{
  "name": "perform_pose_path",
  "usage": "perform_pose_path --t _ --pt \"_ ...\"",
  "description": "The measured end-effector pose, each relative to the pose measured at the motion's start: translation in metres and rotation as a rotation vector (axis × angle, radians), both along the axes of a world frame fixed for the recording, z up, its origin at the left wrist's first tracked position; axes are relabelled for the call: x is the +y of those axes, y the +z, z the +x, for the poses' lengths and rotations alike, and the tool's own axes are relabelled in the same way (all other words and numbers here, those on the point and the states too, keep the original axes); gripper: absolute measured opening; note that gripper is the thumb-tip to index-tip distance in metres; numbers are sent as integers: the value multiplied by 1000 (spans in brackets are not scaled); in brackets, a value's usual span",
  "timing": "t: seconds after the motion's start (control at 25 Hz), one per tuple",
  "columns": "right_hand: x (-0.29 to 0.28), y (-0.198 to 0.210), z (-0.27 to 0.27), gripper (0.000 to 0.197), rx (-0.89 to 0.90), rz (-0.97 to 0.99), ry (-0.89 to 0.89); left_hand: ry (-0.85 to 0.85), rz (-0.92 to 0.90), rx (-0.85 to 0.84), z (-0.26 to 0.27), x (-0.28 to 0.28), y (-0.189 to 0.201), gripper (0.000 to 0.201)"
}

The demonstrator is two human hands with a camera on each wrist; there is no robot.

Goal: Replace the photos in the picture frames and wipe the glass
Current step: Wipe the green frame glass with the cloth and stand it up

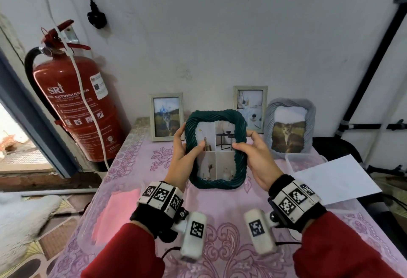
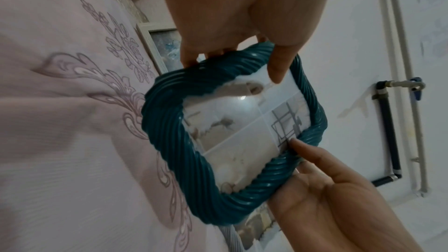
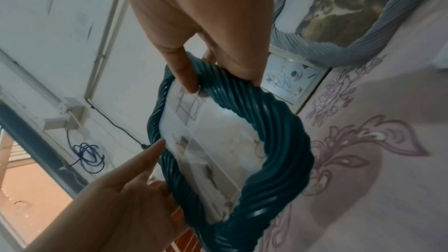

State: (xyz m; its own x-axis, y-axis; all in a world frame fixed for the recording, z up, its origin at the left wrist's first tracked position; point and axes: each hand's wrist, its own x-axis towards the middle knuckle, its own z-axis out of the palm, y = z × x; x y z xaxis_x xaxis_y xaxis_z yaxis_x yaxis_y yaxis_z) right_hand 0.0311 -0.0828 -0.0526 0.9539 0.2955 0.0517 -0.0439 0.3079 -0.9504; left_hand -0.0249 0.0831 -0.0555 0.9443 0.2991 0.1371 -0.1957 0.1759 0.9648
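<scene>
Green twisted-rope frame (image 1: 215, 150) is up off the surface (image 1: 220, 244), held between both hands in front of the other frames. Left hand (image 1: 184, 154) grips the left edge, thumb on the glass; right hand (image 1: 256, 158) pinches the right edge. Portrait orientation, long axis vertical, glass facing the person, top tipped away. Photo's in, so I'd guess it's at the inspect stage. Next: wipe with the pink cloth (image 1: 114, 213), probably.
</scene>
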Motion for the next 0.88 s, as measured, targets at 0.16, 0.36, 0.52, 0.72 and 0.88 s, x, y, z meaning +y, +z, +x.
perform_pose_path --t 0.16,0.36,0.52,0.72,0.88 --pt "16 2 34 21 27 -35 -64 34 52 -16 34 10 -1 61" --pt "29 -5 79 19 92 -52 -82 15 161 -1 80 28 -3 61" --pt "42 -5 116 22 76 -72 -58 52 162 9 114 39 -9 62" --pt "58 -5 150 22 70 -107 -21 91 174 15 140 53 -17 62" --pt "65 -13 165 24 112 -97 -16 86 217 29 150 61 -26 65"
